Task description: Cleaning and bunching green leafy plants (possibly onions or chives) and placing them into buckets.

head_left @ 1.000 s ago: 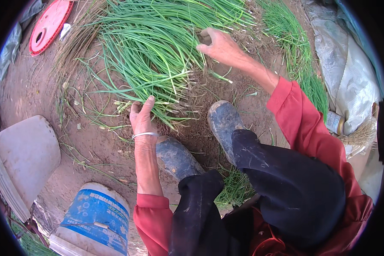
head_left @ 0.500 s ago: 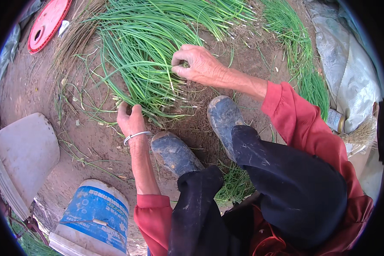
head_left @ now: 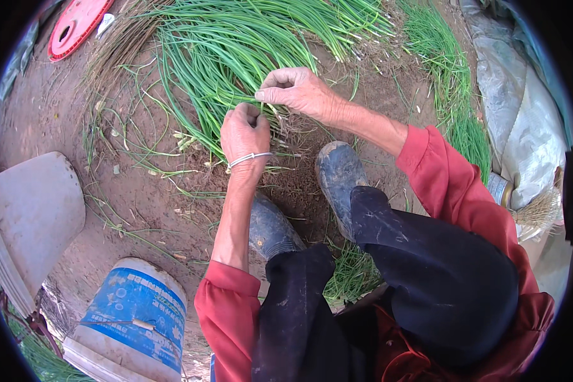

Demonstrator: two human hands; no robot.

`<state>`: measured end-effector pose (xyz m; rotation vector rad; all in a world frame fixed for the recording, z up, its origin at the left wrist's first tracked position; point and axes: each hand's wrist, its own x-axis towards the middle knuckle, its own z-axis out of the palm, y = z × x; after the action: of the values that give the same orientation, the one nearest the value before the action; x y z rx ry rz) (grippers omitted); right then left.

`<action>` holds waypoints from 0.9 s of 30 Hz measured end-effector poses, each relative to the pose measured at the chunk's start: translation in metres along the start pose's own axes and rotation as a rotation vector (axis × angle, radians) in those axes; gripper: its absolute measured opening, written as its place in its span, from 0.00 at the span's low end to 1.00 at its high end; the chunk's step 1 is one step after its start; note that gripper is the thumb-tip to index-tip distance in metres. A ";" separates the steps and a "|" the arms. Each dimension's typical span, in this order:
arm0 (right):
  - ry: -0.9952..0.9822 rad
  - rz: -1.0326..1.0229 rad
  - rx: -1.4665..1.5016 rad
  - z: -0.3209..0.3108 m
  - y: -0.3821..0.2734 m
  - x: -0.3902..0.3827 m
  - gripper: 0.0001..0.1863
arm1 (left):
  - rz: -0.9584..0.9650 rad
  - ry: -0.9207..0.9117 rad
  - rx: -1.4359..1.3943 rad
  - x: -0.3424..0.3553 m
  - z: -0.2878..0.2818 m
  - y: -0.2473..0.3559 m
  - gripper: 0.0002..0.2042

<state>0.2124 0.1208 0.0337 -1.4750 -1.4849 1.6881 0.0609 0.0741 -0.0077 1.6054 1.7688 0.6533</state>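
A wide heap of green spring onions (head_left: 219, 48) lies on the soil, leaves toward the far left and pale root ends toward me. My left hand (head_left: 244, 134), a pale band around its wrist, is closed at the near edge of the heap, fingers curled around spring onion stems; the leaves partly hide its grip. Just to the right and slightly farther away, my right hand (head_left: 299, 95) pinches thumb and forefinger together on a spring onion stem. The two hands almost touch. Between them and my boots (head_left: 342, 181), roots and loose soil show.
A blue-and-white bucket (head_left: 134, 312) stands at lower left, near a whitish container (head_left: 38, 216). A red lid (head_left: 76, 28) lies at far left beside dry stalks (head_left: 124, 48). More thin greens (head_left: 445, 83) line the right, by plastic sheeting (head_left: 516, 95) and a can (head_left: 498, 189).
My left hand has moved right and away from me, from the heap's left edge to beside my right hand. The right hand has shifted slightly right, still pinching.
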 end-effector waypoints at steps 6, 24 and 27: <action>0.042 0.054 0.026 -0.009 0.002 -0.002 0.14 | -0.409 -0.241 -0.847 -0.009 -0.025 0.009 0.08; -0.166 -0.424 -0.450 0.062 0.018 -0.027 0.08 | -0.407 0.732 -0.979 -0.067 -0.115 -0.059 0.06; -0.179 -0.532 -0.511 0.077 0.029 -0.029 0.08 | -0.679 0.616 -1.080 -0.086 -0.099 -0.063 0.07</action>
<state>0.1620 0.0549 0.0075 -1.0116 -2.2826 1.1887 -0.0524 -0.0131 0.0233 0.0552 1.6710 1.4809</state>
